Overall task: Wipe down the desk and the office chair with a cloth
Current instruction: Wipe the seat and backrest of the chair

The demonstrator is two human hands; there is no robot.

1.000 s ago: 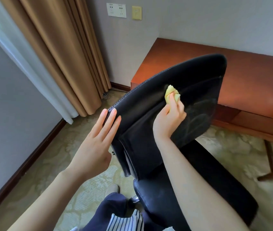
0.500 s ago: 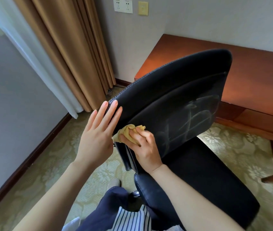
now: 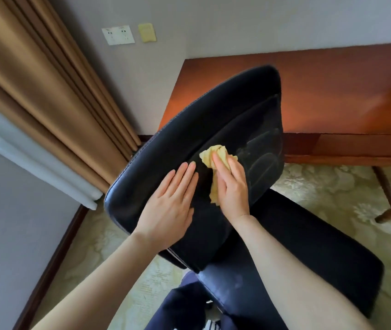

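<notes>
The black leather office chair's backrest (image 3: 213, 120) tilts toward me, above its seat (image 3: 309, 246). My right hand (image 3: 232, 184) holds a crumpled yellow cloth (image 3: 213, 153) and presses it against the middle of the backrest. Part of the cloth sticks out past my fingertips and part hangs by my thumb. My left hand (image 3: 168, 206) lies flat on the backrest just left of the cloth, fingers straight. Faint wipe streaks show on the leather to the right. The reddish wooden desk (image 3: 332, 91) stands behind the chair against the wall.
Tan curtains (image 3: 46, 91) hang at the left beside a white one. Wall sockets (image 3: 118, 35) sit above the desk's left corner. A desk leg (image 3: 385, 189) stands on the patterned carpet (image 3: 332, 186) at right. My dark trouser leg (image 3: 177, 306) is below the seat.
My right hand moved the cloth from the backrest's left edge up to its middle. My left hand shifted from the edge onto the backrest's face. The view tilted and moved closer.
</notes>
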